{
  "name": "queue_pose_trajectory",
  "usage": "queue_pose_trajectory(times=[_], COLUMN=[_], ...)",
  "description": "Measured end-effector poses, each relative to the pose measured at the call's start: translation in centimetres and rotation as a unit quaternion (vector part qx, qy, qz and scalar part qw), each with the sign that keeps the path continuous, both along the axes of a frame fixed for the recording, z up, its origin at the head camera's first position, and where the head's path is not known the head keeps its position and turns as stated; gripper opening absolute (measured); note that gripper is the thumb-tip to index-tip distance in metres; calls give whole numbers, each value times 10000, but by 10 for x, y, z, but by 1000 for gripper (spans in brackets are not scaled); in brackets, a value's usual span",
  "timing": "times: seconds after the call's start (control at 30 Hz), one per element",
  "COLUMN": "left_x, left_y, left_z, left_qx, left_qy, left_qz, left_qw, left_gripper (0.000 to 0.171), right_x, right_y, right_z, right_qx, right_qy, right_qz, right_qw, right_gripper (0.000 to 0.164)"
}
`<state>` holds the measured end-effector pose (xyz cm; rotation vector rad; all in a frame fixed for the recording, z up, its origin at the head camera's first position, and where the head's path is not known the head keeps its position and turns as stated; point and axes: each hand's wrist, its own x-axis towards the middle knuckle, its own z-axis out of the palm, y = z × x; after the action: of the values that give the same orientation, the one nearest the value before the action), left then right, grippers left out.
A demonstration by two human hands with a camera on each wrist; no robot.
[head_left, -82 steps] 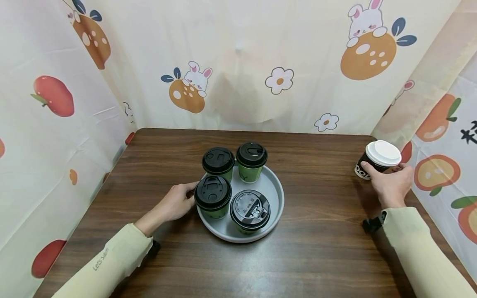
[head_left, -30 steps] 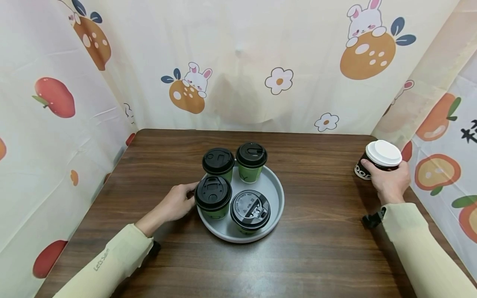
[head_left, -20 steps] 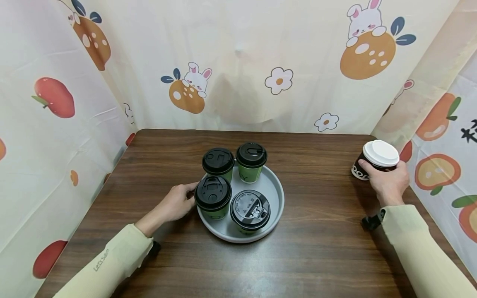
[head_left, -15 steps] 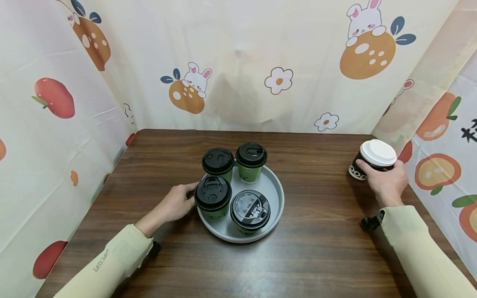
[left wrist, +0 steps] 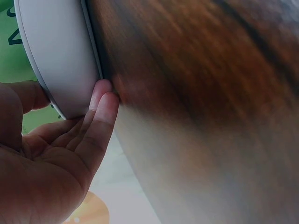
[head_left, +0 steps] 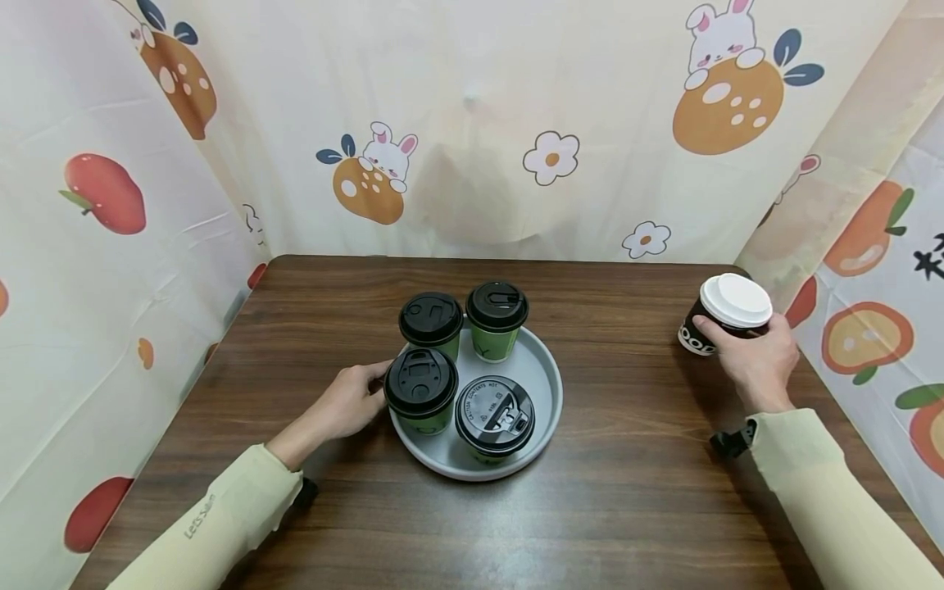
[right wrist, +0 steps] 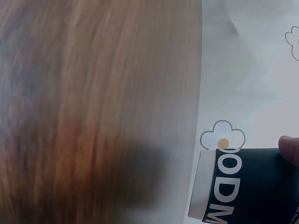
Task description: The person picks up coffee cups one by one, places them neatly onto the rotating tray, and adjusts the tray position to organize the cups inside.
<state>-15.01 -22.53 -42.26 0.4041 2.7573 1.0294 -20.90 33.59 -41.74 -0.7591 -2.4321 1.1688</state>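
Four-sided grip aside, my left hand pinches the left edge of a round pale grey tray; in the left wrist view the thumb lies over its rim and the fingers against its outer side. Several green paper cups with black lids stand on the tray, among them a front-left cup, a front-right cup and a back-right cup. At the right, my right hand grips a black paper cup with a white lid. White lettering circles its lower part in the right wrist view.
The brown wooden table spreads around the tray and between the two hands. A printed curtain with fruit, rabbits and flowers encloses the table at the back and both sides.
My right hand has closed its fingers round the black cup and moved left with it, away from the right edge. The left hand, tray and green cups stay in place.
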Motion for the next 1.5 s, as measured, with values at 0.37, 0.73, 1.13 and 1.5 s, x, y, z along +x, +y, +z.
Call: queue_pose_trajectory(times=[0.37, 0.73, 1.13, 1.5], left_x=[0, 0, 0, -1], left_y=[0, -1, 0, 0], left_z=[0, 0, 0, 0], left_qx=[-17, 5, 25, 34], left_qy=[2, -25, -21, -20], left_qz=[-14, -4, -15, -4], left_qw=[10000, 10000, 10000, 10000], left_gripper=[46, 46, 46, 46], right_x=[4, 7, 8, 12], right_y=[-11, -22, -32, -44], right_z=[3, 8, 13, 19], right_qx=[140, 190, 154, 9], right_qy=[-10, 30, 113, 17], right_qz=[142, 325, 488, 553], right_qw=[9998, 9993, 9986, 9985], right_gripper=[101, 98, 94, 94])
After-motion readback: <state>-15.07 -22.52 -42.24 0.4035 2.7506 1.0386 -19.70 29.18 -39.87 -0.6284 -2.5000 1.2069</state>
